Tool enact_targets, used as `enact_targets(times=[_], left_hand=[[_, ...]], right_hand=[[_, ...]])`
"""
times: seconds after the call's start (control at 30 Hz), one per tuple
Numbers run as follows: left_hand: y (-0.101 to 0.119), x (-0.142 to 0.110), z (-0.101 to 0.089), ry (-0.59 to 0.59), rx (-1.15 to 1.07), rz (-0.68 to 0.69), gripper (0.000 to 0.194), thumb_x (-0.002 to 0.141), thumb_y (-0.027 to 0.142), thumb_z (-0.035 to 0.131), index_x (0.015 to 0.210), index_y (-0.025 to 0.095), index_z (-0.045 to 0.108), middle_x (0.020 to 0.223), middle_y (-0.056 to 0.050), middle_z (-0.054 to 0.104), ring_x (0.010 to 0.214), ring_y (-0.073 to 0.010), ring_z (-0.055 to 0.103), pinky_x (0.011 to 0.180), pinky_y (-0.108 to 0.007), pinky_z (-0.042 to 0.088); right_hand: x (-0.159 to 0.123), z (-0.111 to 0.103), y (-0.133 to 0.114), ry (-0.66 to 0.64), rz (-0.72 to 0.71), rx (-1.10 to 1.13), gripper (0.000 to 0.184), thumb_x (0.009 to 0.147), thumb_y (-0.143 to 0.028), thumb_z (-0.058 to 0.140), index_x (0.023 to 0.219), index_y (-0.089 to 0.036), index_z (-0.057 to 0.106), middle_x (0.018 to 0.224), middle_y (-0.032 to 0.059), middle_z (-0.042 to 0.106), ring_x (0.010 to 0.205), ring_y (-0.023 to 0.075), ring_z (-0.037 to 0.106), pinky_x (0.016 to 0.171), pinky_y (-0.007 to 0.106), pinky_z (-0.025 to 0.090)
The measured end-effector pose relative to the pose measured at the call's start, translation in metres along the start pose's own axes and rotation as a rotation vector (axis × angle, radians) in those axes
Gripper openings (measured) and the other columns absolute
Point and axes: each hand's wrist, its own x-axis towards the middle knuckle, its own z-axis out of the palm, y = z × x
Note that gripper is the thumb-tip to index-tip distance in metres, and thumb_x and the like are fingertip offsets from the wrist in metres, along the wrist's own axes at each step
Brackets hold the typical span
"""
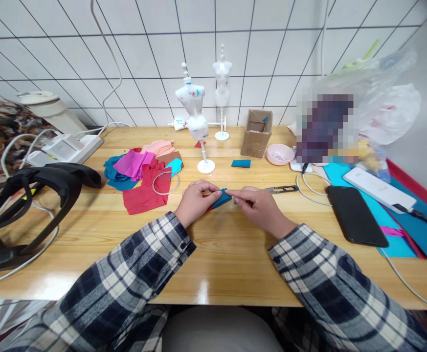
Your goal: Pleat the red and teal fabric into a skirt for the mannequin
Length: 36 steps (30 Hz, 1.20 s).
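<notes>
One small blue cloth point(225, 197) is in hand above the middle of the table point(213, 266), with a bit of red fabric point(210, 209) showing at its near left edge. The left hand point(197, 201) pinches it between thumb and fingers; the right hand point(259, 206) has its index finger at the far right edge, the other fingers curled. Whether that hand grips anything thin, such as a needle, I cannot tell. The work looks partway along: the cloth seems cut to shape and being worked at its edge, though no finished seam can be made out. A flat blue piece point(241, 164) lies just beyond, apparently cut out and waiting separately. Snips point(288, 189) rest to the right, near the right hand. Farther off stand a cardboard box point(255, 144), a pink bowl point(284, 161) of small pieces, and two white mannequins, the nearer point(194, 110) and the farther point(222, 78). Left of the hands, red cloth point(145, 198) and magenta cloth point(134, 165) lie loose and crumpled, seemingly unworked. Far to the right lies a black phone point(356, 215).
</notes>
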Motion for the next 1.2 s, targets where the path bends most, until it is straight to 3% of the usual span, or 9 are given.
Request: enact_targets(times=[0.1, 0.33, 0.6, 0.8, 0.9, 1.03, 1.1, 1.2], left_hand=[[-0.001, 0.0, 0.0, 0.003, 0.002, -0.001, 0.02, 0.081, 0.038, 0.064, 0.079, 0.02, 0.072, 0.085, -0.004, 0.07, 0.086, -0.0197, 0.064, 0.08, -0.033, 0.05], [0.001, 0.0, -0.001, -0.009, -0.01, 0.02, 0.02, 0.081, 0.037, 0.065, 0.079, 0.019, 0.073, 0.085, -0.004, 0.07, 0.086, -0.0198, 0.064, 0.081, -0.033, 0.05], [-0.002, 0.001, 0.0, 0.017, -0.054, 0.043, 0.02, 0.081, 0.038, 0.066, 0.081, 0.021, 0.075, 0.085, -0.005, 0.07, 0.086, -0.0194, 0.064, 0.08, -0.033, 0.051], [0.0, 0.001, -0.003, 0.049, -0.043, 0.023, 0.017, 0.08, 0.035, 0.066, 0.077, 0.02, 0.073, 0.084, -0.004, 0.069, 0.082, -0.0178, 0.064, 0.079, -0.033, 0.051], [0.003, 0.001, -0.005, 0.07, -0.019, 0.021, 0.016, 0.078, 0.033, 0.066, 0.073, 0.019, 0.071, 0.081, -0.003, 0.068, 0.08, -0.0174, 0.064, 0.078, -0.032, 0.051], [0.005, 0.001, -0.006, 0.101, -0.002, 0.014, 0.015, 0.077, 0.03, 0.065, 0.068, 0.018, 0.067, 0.078, -0.002, 0.067, 0.077, -0.0171, 0.063, 0.076, -0.031, 0.05], [0.006, 0.001, -0.006, 0.105, -0.006, 0.011, 0.014, 0.076, 0.029, 0.065, 0.067, 0.018, 0.066, 0.077, -0.002, 0.067, 0.077, -0.017, 0.063, 0.075, -0.031, 0.05], [0.007, 0.001, -0.005, 0.091, -0.005, 0.019, 0.012, 0.074, 0.026, 0.065, 0.065, 0.018, 0.064, 0.075, -0.001, 0.066, 0.077, -0.0168, 0.062, 0.077, -0.031, 0.05]], right_hand=[[0.0, -0.001, -0.003, 0.017, -0.015, -0.026, 0.034, 0.09, -0.018, 0.052, 0.119, -0.025, 0.069, 0.073, 0.0009, 0.063, 0.067, 0.0133, 0.055, 0.062, 0.025, 0.04], [-0.001, 0.001, -0.002, -0.087, 0.003, -0.088, 0.042, 0.09, -0.015, 0.049, 0.127, -0.028, 0.064, 0.079, 0.0019, 0.067, 0.067, 0.0135, 0.056, 0.062, 0.025, 0.039], [-0.001, 0.003, -0.001, -0.093, 0.058, 0.024, 0.044, 0.088, -0.015, 0.052, 0.129, -0.027, 0.063, 0.08, 0.0003, 0.071, 0.059, 0.0111, 0.053, 0.059, 0.023, 0.039], [-0.003, 0.006, -0.006, -0.206, 0.057, 0.165, 0.059, 0.085, -0.014, 0.05, 0.143, -0.024, 0.046, 0.084, -0.002, 0.069, 0.053, 0.0082, 0.048, 0.057, 0.022, 0.04], [-0.005, 0.008, -0.012, -0.238, 0.001, 0.138, 0.064, 0.086, -0.015, 0.049, 0.148, -0.023, 0.036, 0.088, 0.0, 0.067, 0.059, 0.0105, 0.051, 0.061, 0.025, 0.044], [-0.008, 0.01, -0.022, -0.288, -0.044, -0.017, 0.07, 0.087, -0.016, 0.048, 0.153, -0.017, 0.024, 0.098, 0.007, 0.067, 0.081, 0.0188, 0.059, 0.074, 0.033, 0.049], [-0.009, 0.01, -0.025, -0.288, -0.049, -0.066, 0.069, 0.088, -0.017, 0.048, 0.153, -0.016, 0.024, 0.098, 0.0079, 0.067, 0.086, 0.0209, 0.06, 0.076, 0.035, 0.049], [-0.007, 0.008, -0.024, -0.213, -0.033, -0.044, 0.059, 0.089, -0.018, 0.048, 0.147, -0.018, 0.04, 0.091, 0.0054, 0.068, 0.076, 0.0176, 0.059, 0.071, 0.031, 0.047]])
